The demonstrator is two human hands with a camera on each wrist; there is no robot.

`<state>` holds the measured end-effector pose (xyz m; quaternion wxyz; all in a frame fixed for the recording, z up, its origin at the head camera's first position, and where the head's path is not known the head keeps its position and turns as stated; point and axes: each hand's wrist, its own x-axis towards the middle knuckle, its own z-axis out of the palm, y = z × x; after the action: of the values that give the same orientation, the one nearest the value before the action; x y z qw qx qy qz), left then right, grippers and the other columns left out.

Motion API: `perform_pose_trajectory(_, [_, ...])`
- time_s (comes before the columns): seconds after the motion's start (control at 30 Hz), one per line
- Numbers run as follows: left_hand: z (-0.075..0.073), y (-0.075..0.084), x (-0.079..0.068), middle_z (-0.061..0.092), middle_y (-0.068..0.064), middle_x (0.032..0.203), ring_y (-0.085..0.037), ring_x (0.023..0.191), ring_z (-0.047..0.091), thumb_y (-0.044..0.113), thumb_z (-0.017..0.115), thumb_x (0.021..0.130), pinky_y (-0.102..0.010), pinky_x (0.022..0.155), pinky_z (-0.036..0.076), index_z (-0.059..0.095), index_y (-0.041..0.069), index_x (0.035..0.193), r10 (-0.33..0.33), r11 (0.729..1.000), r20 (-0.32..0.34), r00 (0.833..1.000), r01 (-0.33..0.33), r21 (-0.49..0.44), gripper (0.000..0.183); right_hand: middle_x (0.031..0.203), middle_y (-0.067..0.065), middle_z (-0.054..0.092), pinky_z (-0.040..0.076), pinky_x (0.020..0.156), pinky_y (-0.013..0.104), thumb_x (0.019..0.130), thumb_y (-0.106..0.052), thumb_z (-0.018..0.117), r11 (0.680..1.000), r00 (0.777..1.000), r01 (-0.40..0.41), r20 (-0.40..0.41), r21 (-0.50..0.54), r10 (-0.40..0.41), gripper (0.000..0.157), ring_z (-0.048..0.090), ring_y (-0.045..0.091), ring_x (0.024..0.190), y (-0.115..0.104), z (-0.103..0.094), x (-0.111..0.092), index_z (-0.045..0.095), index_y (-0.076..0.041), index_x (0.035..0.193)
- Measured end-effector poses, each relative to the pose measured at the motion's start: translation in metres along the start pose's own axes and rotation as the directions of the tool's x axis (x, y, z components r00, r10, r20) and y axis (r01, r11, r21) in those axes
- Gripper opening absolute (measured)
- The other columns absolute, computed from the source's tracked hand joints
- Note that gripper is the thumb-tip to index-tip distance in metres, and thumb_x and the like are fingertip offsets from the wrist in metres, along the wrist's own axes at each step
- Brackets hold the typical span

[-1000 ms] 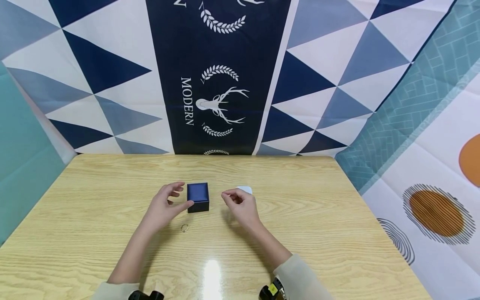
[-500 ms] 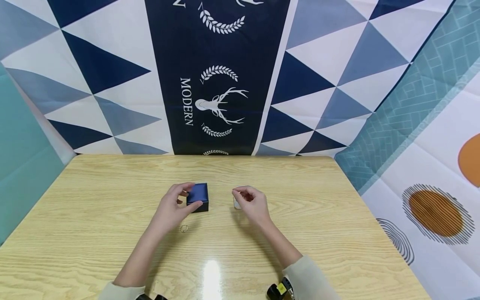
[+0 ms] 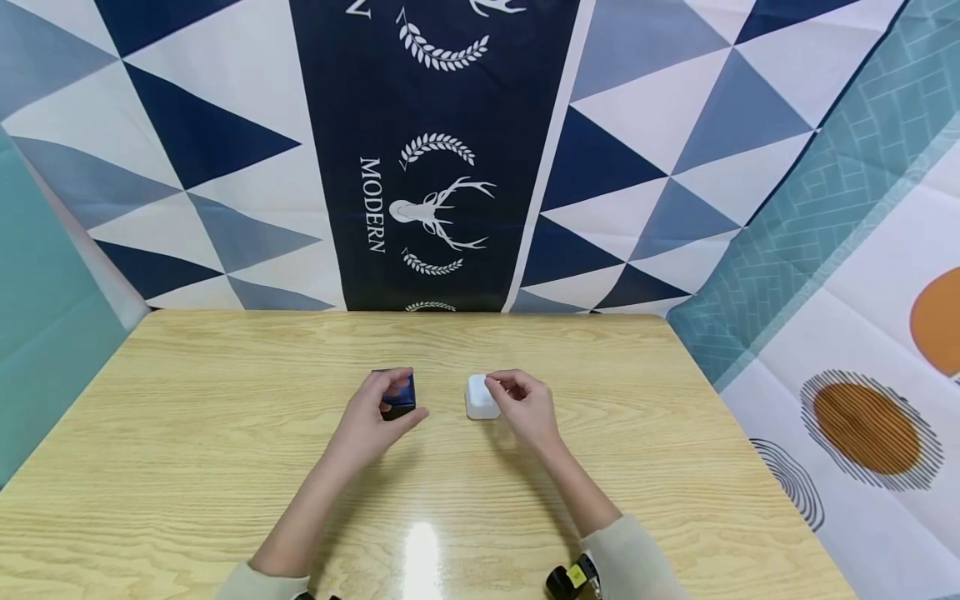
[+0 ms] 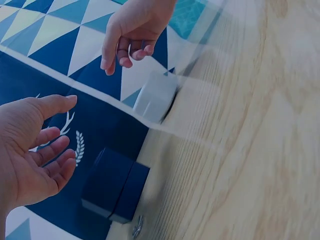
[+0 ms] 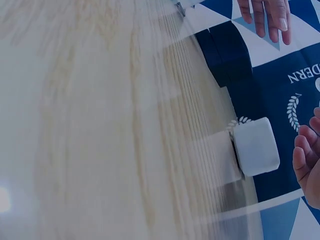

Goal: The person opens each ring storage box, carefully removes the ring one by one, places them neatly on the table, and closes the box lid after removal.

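A small dark blue box [image 3: 401, 393] stands on the table, partly covered in the head view by my left hand [image 3: 377, 417]. That hand hovers over it with thumb and fingers spread apart, holding nothing. Right of it sits a small white box [image 3: 480, 398] with rounded corners. My right hand [image 3: 525, 407] is in the air at this box's right side, its fingers loosely bent and nothing in them. A thin ring [image 4: 138, 227] lies beside the blue box in the left wrist view; in the head view my left arm hides it.
The wood-grain table [image 3: 187, 467] carries these things. Behind it hangs a patterned cloth [image 3: 435, 150] with triangles and a deer head. Another printed cloth [image 3: 862, 350] hangs on the right side.
Both hands have moved to the right. My left hand now covers more of the blue box, and its arm hides the ring. The white box shows more as my right hand moves off it.
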<state>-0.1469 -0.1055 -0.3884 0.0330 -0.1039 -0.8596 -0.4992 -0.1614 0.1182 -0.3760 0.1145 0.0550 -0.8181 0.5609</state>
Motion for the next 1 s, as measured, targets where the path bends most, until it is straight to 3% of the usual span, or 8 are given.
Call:
perform_pose_trajectory(0.37, [0.017,0.003,0.003,0.057,-0.009,0.121,-0.023,0.108,0.053,0.024,0.075,0.080,-0.038,0.088,0.047,0.052,0.012,0.130,0.010,1.000,0.009,1.000,-0.010,-0.006,0.057,0.081,0.018,0.063,0.036,0.055,0.014,0.086,-0.005,0.064,0.998,0.999,-0.036,-0.009,-0.050,0.035,0.013,0.046,0.010,0.063,0.008,-0.012,0.001,0.070,0.004,0.094])
perform_pose_trajectory(0.67, [0.029,0.003,0.006,0.057,-0.010,0.117,-0.027,0.105,0.053,0.020,0.076,0.078,-0.035,0.084,0.047,0.054,0.010,0.128,0.044,0.997,0.004,0.999,-0.043,-0.060,0.055,0.081,0.013,0.064,0.037,0.053,0.016,0.086,-0.014,0.068,0.997,0.998,-0.065,-0.006,-0.037,0.065,0.016,0.047,0.008,0.061,0.052,-0.016,0.013,0.071,-0.003,0.096])
perform_pose_trajectory(0.9, [0.038,0.009,0.007,0.057,-0.011,0.116,-0.030,0.105,0.053,0.017,0.076,0.077,-0.042,0.084,0.048,0.055,0.007,0.127,0.054,0.993,-0.006,0.998,-0.055,-0.106,0.055,0.076,0.009,0.063,0.039,0.052,0.017,0.086,-0.016,0.068,0.996,0.998,-0.062,-0.004,-0.061,0.061,0.018,0.048,0.008,0.059,0.058,-0.018,0.012,0.070,-0.003,0.099])
perform_pose_trajectory(1.0, [0.044,0.010,0.008,0.057,-0.009,0.115,-0.030,0.106,0.053,0.017,0.077,0.077,-0.040,0.084,0.049,0.055,0.008,0.127,0.065,0.991,-0.002,0.998,-0.065,-0.113,0.055,0.076,0.008,0.062,0.039,0.051,0.017,0.085,-0.016,0.068,0.995,0.997,-0.080,0.005,-0.062,0.080,0.021,0.048,0.007,0.058,0.059,-0.020,0.011,0.069,-0.002,0.101])
